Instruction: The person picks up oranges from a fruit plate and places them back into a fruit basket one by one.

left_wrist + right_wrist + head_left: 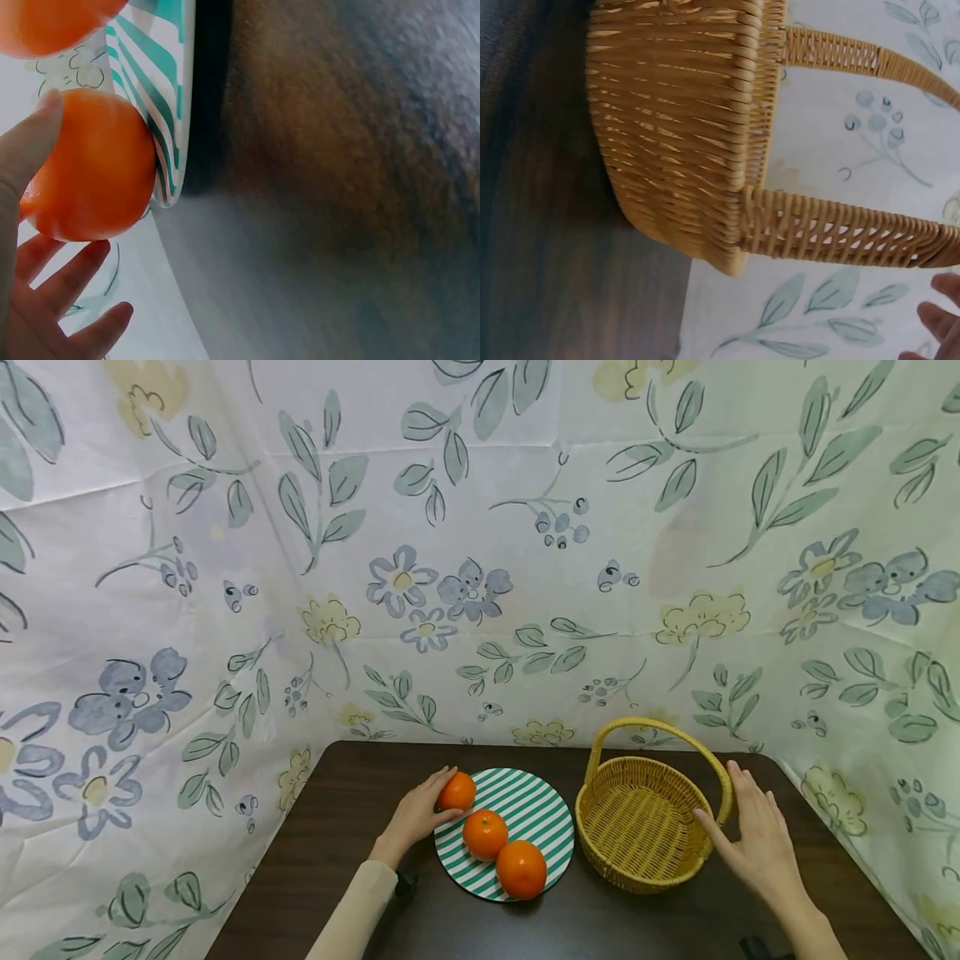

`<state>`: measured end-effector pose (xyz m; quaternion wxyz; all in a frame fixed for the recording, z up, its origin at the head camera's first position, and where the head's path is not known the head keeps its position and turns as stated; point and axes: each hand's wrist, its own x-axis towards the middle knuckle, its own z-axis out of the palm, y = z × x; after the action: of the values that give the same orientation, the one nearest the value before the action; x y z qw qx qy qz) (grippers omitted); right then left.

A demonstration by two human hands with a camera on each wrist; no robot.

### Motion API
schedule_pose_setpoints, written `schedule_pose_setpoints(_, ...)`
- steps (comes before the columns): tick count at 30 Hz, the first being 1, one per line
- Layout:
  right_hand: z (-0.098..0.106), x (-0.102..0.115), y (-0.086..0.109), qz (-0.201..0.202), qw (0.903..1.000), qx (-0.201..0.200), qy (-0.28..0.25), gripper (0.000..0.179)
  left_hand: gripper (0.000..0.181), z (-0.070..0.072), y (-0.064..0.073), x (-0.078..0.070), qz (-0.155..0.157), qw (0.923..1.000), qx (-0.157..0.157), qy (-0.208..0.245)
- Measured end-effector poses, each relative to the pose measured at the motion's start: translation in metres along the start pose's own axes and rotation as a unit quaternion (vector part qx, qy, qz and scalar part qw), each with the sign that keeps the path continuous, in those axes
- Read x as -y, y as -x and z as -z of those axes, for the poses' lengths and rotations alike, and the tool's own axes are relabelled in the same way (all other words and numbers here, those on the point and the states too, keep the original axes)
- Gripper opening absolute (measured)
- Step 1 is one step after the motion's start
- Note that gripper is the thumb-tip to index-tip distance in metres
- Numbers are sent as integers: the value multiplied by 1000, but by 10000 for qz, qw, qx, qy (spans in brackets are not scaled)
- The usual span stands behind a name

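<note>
My left hand (416,810) has its thumb and fingers around an orange (459,792) at the left edge of a green-and-white striped round plate (528,797). In the left wrist view, the thumb lies against one side of that orange (97,165), and the other fingers spread beyond it. Two more oranges sit on the plate: a middle orange (485,835) and a front orange (521,870). To the right of the plate stands a woven basket (637,881) with nothing inside and its handle (651,723) upright. Beside the handle's right side is my right hand (757,843), fingers extended.
Everything rests on a dark brown wooden table (322,827). Floral fabric (465,685) hangs behind the table and along both sides. A small black object (753,946) lies near the right wrist.
</note>
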<state>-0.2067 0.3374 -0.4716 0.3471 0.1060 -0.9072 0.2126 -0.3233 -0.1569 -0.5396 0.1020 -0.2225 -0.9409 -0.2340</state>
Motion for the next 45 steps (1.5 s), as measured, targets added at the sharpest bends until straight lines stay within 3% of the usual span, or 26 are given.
schedule_pose_setpoints(9, -7, -6, 13, -304, 9995, -3, -29, 87, 74, -3, 1, 2, -57, 9995, -185, 233)
schedule_pose_setpoints(17, -12, -8, 22, -336, 9994, -101, -13, 91, 72, -5, 2, 0, -168, 9975, -347, 599)
schedule_pose_setpoints(22, -15, -8, 28, -421, 9991, -7, -25, 94, 71, -5, 3, -1, -53, 9968, -379, 698)
schedule_pose_setpoints(29, -18, -8, 35, -602, 9979, 210, -120, 99, 70, -5, 2, -1, -123, 9948, -572, 839)
schedule_pose_setpoints(45, -28, -9, 45, -792, 9966, 200, -90, 97, 70, 5, -4, -16, -109, 9920, -762, 1001)
